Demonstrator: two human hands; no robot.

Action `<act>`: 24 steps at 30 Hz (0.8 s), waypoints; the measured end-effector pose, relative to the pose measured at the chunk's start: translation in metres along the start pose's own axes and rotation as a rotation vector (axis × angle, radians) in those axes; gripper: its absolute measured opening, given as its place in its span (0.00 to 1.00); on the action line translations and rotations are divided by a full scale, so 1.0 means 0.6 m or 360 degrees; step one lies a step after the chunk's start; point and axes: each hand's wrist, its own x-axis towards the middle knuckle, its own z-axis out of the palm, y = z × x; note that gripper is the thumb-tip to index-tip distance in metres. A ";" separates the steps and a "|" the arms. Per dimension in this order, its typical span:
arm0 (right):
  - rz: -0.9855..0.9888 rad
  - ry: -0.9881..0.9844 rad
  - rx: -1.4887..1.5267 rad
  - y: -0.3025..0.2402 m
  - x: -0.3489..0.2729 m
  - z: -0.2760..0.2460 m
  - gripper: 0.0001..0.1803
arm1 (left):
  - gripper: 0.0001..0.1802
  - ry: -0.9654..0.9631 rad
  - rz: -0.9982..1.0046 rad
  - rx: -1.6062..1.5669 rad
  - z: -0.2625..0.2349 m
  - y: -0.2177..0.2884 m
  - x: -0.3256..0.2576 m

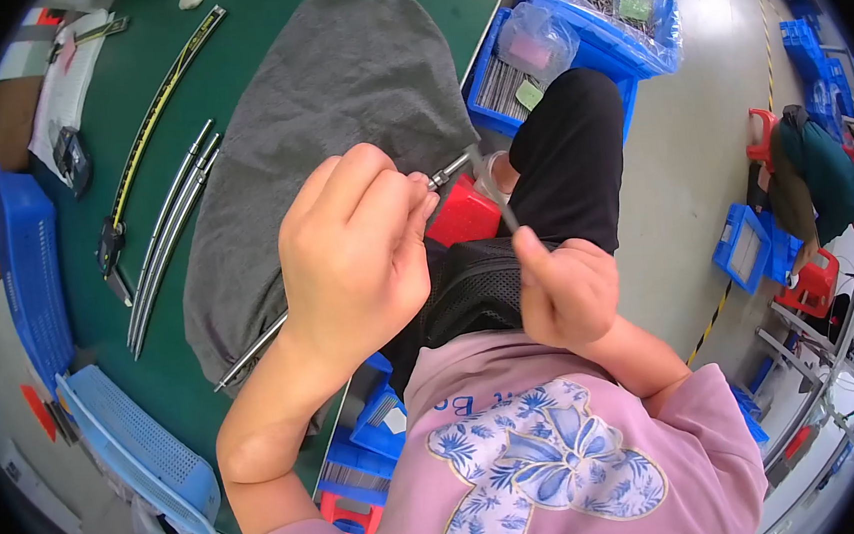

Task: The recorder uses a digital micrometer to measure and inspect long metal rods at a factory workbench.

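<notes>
My left hand [350, 248] is closed around a slim metal rod [253, 353], which slants from below my wrist up to the right. The rod's stepped tip [449, 170] sticks out past my fingers. My right hand [569, 291] is closed on a thin, flat grey strip [498, 196], thumb along it; the strip is blurred and its kind is unclear. Its far end meets or crosses the rod tip; I cannot tell whether they touch. Beneath my left hand lies a grey cloth [332, 84] on the green table [257, 24]. Several metal rods [169, 232] lie left of the cloth.
A caliper [150, 128] with a yellow-striped beam lies left of the rods. Blue baskets [141, 450] line the table's left edge. Blue bins [607, 7] of metal parts stand ahead to the right. A red stool [468, 212] is below the table edge; a person [821, 176] is far right.
</notes>
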 end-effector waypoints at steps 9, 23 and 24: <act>0.0164 0.0232 0.0264 -0.006 0.026 0.009 0.22 | 0.09 -0.0009 0.0013 0.0020 -0.004 -0.005 0.001; 0.1091 0.0165 0.1134 0.013 0.129 0.035 0.04 | 0.08 0.0222 -0.0126 0.0106 -0.010 -0.007 0.004; 0.0974 0.0118 0.1125 0.009 0.129 0.041 0.03 | 0.08 0.0182 -0.0163 0.0056 -0.007 -0.007 0.005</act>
